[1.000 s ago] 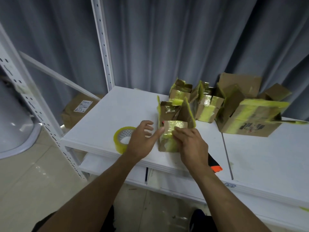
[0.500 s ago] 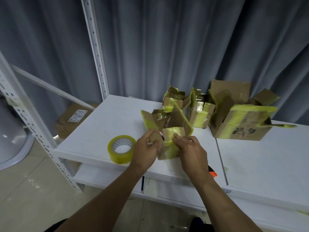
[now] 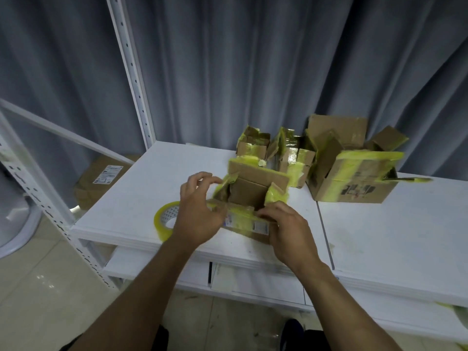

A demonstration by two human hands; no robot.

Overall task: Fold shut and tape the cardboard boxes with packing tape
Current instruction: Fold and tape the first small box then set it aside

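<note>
Small cardboard box (image 3: 249, 196) at near edge of white table (image 3: 392, 236), mouth up, flaps spread, yellow tape all over. Near face blurred, label unreadable; near rim under my fingers. Right hand (image 3: 288, 231) curls over near flap, gripping it. Left hand (image 3: 196, 216) half-curled at left corner, thumb on near edge, index tip at left flap; true grip or not, cannot tell. Since half second ago: box tipped, mouth now toward me. Tape roll (image 3: 162, 220) just left, partly behind left hand. Larger taped box (image 3: 354, 183) behind, right.
</note>
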